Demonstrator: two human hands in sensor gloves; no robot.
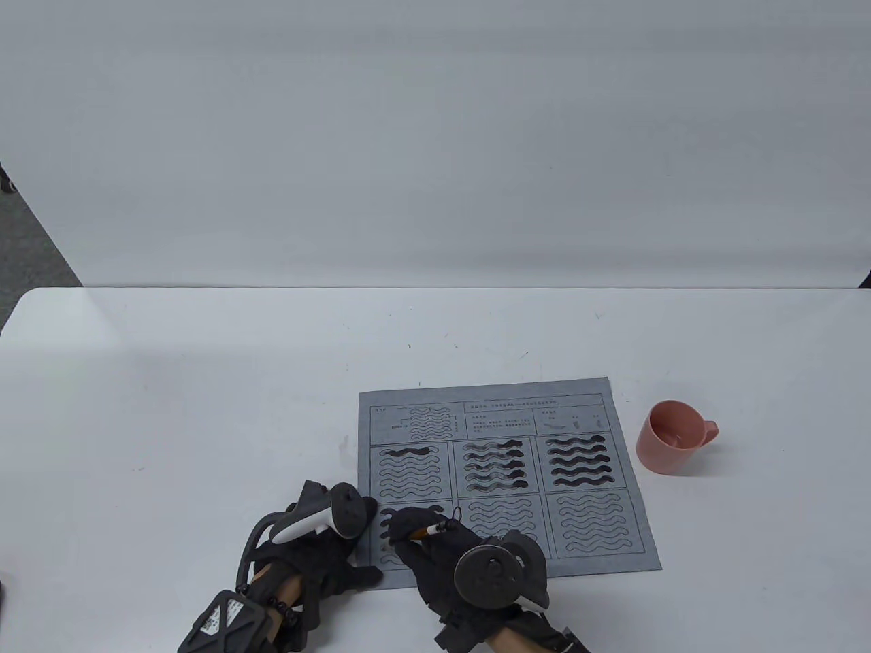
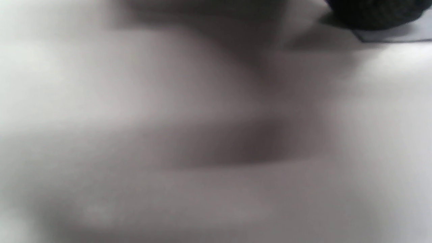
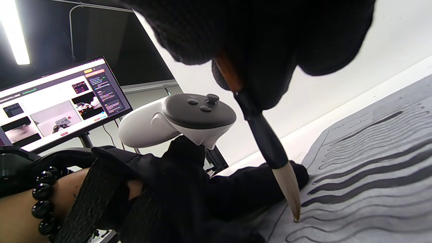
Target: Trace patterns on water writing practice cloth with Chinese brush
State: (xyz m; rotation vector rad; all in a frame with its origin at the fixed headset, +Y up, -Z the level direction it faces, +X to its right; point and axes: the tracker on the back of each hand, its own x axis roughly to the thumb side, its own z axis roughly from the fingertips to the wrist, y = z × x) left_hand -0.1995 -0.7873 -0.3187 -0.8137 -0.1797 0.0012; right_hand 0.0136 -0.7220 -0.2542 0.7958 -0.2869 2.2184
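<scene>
While the gloved right hand (image 1: 425, 544) curls its fingers around the brown-and-black handle of the Chinese brush (image 3: 266, 148), the pale bristle tip touches the grey water writing practice cloth (image 1: 599, 544) in its lower-left panel of wavy outlines. That cloth lies flat on the white counter (image 1: 204, 408), with dark wet waves filling its middle-row panels. At nine o'clock of the brush, the gloved left hand (image 1: 340, 544) lies flat with fingers fairly straight, its fingertips pressing the cloth's left edge. A pink plastic cup with a small handle (image 1: 670, 439) stands on the counter at three o'clock of the cloth, just beside its right edge.
</scene>
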